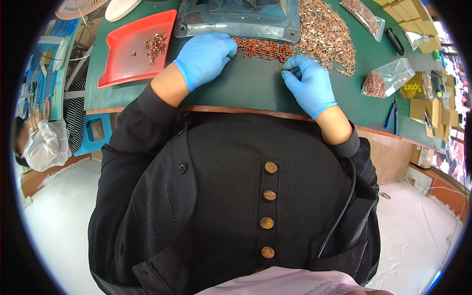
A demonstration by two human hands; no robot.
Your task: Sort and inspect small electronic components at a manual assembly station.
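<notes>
We rest our left hand (205, 55) in its blue glove on the green table (246, 88), fingers curled loosely at the left end of the row of small red parts (263, 48); whether they grip any we cannot tell. Our right hand (309, 83) pinches one thin part at its fingertips, just below the row's right end. Bare table lies between our wrists, up to the wooden edge (236, 110). The red tray (123, 64) sits left.

two blue-gloved hands, left (205, 56) and right (309, 83); one red tray (123, 64); three clear bags (393, 76); four round buttons (269, 195); small red parts (263, 48) too many to count.
</notes>
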